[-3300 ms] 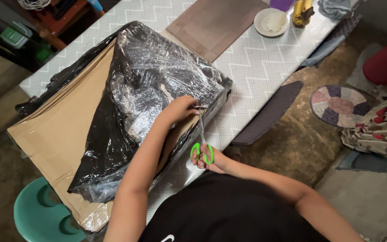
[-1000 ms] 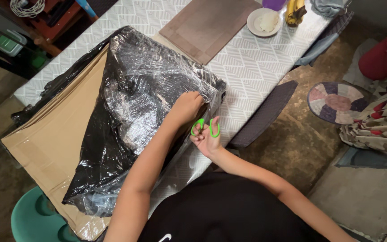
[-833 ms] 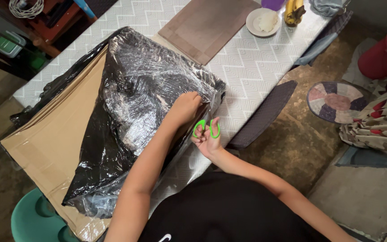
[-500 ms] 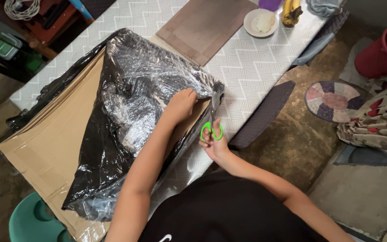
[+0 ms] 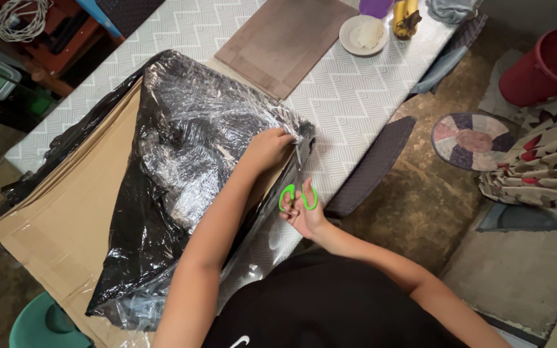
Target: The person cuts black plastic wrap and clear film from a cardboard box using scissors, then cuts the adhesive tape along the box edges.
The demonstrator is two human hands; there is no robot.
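A large parcel (image 5: 188, 148) wrapped in black plastic and clear film lies on flattened brown cardboard (image 5: 66, 212) on the table. My left hand (image 5: 267, 147) pinches the wrap at the parcel's near right corner. My right hand (image 5: 304, 212) holds green-handled scissors (image 5: 296, 193) by their loops. The blades point up into the wrap beside my left fingers, and their tips are partly hidden by the plastic.
The table has a white zigzag-patterned cloth (image 5: 349, 90). A brown placemat (image 5: 285, 38), a white plate (image 5: 363, 33) and bananas (image 5: 404, 16) lie at the far end. A dark seat (image 5: 372, 164) and round patchwork cushion (image 5: 472, 140) are on the right; a green stool (image 5: 40, 325) bottom left.
The scissors moved up from near my body to the parcel corner. Their blades worked along the wrap edge while my left hand kept hold of the plastic.
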